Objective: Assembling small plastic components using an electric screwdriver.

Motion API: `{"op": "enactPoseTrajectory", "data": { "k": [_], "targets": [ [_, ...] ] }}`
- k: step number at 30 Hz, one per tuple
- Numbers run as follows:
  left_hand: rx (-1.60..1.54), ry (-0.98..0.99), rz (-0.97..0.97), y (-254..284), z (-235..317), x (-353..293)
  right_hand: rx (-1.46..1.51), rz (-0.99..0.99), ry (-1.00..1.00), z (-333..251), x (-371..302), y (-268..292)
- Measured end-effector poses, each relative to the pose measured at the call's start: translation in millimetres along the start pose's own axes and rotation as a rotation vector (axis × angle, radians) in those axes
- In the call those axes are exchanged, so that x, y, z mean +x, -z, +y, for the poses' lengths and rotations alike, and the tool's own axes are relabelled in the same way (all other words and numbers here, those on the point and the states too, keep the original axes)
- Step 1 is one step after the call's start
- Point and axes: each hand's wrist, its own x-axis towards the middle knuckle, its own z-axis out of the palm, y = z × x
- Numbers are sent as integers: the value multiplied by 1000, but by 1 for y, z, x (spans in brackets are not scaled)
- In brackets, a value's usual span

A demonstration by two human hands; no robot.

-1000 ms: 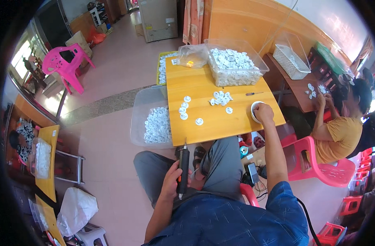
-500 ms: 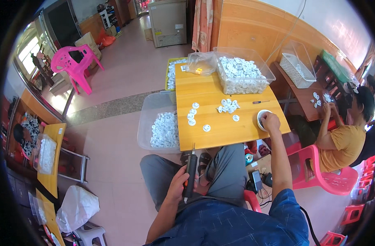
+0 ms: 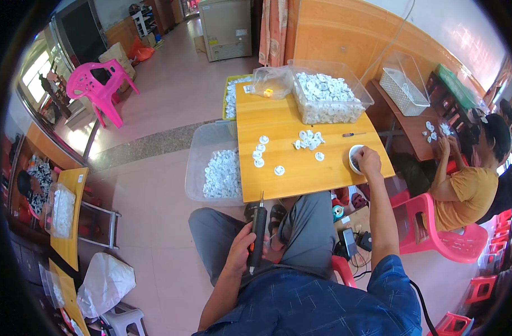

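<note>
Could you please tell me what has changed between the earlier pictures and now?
Very little: the right hand has shifted slightly to the right over the white bowl, so more of its inside shows. No grasp or release is visible; whether its fingers hold anything is hidden. Unchanged: the left hand grips the black tool, and the white parts lie as before on the table.

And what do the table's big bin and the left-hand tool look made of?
Bin: likely clear, glossy plastic; white parts show through its walls. Tool: body probably matte black plastic, showing little shine; thin grey tip looks like metal.
</note>
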Motion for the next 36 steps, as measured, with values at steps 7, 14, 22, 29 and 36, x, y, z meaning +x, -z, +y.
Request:
{"op": "enactPoseTrajectory", "data": {
  "k": [7, 14, 22, 29, 36],
  "targets": [
    [-3, -14, 15, -5, 1, 2, 265, 186, 2, 9, 2, 5],
    [24, -25, -9, -4, -2, 0, 1316, 40, -144, -65, -41, 21],
    [-6, -46, -23, -9, 0, -3, 1427, -376, -101, -152, -105, -27],
    [85, -27, -3, -12, 9, -1, 1527, -621, -148, -201, -132, -42],
    [82, -12, 0, -11, 11, -4, 1587, -796, -119, -218, -138, -44]
  ]
}}
